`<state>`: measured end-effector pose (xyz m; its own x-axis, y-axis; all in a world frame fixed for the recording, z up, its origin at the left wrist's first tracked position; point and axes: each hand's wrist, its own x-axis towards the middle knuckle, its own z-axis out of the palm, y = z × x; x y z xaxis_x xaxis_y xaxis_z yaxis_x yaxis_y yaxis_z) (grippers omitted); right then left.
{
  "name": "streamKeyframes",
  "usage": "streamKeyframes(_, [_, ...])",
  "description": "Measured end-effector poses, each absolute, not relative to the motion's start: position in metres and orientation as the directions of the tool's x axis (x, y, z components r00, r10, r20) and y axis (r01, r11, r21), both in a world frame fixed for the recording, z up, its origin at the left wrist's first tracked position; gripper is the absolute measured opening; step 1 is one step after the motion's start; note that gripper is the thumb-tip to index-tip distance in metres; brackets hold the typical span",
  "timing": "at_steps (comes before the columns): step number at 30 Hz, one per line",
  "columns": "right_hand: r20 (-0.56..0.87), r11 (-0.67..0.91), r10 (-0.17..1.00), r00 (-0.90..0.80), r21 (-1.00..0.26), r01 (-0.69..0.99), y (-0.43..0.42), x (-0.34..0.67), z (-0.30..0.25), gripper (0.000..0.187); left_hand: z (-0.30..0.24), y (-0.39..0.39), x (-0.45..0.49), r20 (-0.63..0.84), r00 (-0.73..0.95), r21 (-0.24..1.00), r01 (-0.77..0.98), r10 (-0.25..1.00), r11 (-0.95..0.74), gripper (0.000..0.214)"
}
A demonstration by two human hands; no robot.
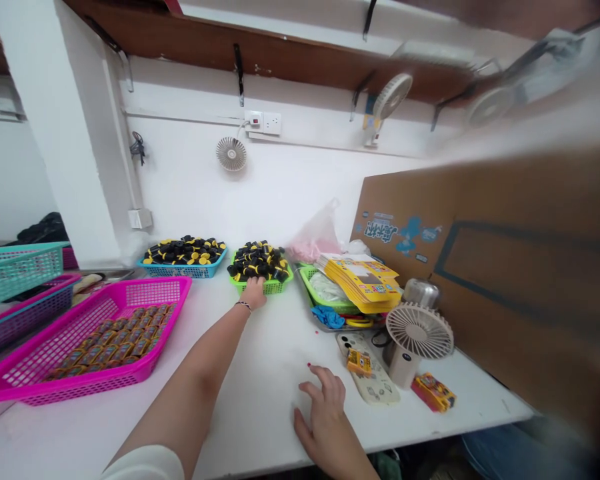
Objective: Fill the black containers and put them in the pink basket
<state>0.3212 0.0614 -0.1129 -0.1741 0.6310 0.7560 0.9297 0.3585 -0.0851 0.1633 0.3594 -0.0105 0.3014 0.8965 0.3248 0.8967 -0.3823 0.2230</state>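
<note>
A single head-worn camera looked forward and down from the person's own head, its wide view tipped so that a long brown wooden shelf (260, 60) ran aslant across the top. It faced a white painted wall (190, 180) beyond a white tabletop (260, 407), looking along the table from its near edge. The person's bare left hand (253, 293) lay farther from the lens, the right hand (327, 417) sat nearer at the lower edge, and a tall brown cardboard sheet (520, 267) stood close on the right.
</note>
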Motion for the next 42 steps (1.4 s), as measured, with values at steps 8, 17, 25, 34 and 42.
streamKeyframes(8, [0.716,0.319,0.682,-0.148,-0.109,0.941,0.066,0.321,-0.118,0.040,-0.011,0.324,0.151,0.300,0.338,0.217,0.886,0.892,-0.409,0.040])
streamKeyframes(17, [0.655,0.277,0.748,-0.104,-0.167,0.946,0.073,0.323,-0.122,0.037,-0.011,0.284,0.146,0.175,0.388,0.229,0.878,0.905,-0.420,0.040])
streamKeyframes(25, [0.638,0.227,0.768,-0.050,-0.199,0.953,0.076,0.326,-0.124,0.040,-0.010,0.226,0.148,0.121,0.356,0.267,0.887,0.926,-0.376,0.043])
streamKeyframes(34, [0.736,0.152,0.661,0.145,-0.321,0.935,0.087,0.328,-0.124,0.041,-0.007,0.158,0.156,0.107,0.395,0.323,0.854,0.912,-0.408,0.048])
streamKeyframes(42, [0.827,0.157,0.433,0.360,-0.462,0.873,0.093,0.333,-0.112,0.042,-0.015,0.097,0.145,0.116,0.480,0.342,0.803,0.870,-0.489,0.051])
